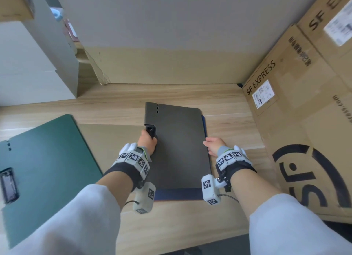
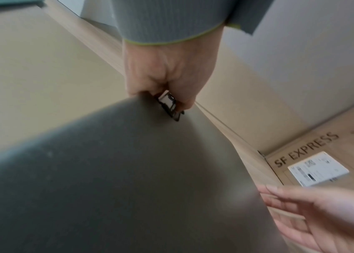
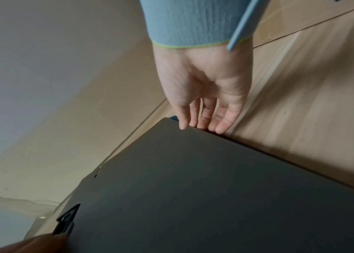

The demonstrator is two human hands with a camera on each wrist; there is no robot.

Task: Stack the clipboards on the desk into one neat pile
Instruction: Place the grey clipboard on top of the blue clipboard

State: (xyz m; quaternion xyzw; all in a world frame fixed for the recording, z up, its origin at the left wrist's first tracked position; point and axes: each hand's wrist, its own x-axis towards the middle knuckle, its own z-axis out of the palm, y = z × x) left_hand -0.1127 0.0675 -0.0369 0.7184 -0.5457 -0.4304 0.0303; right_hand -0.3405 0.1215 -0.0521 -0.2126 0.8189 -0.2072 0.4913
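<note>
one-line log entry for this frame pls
left hand: grips clip of grey clipboard | right hand: open, fingers at its right edge | grey over blue clipboard | green clipboard: apart, unstacked

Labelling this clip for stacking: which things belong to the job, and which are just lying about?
Job:
dark grey clipboard
blue clipboard beneath it
green clipboard
left hand
right hand

Lying about:
SF Express boxes
white box

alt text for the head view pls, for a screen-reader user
Seen from above, the left hand grips the clip of a dark grey clipboard lying on a blue clipboard, while the right hand's straight fingers touch its right edge. A green clipboard lies apart to the left on the wooden desk; cardboard boxes stand right.
</note>
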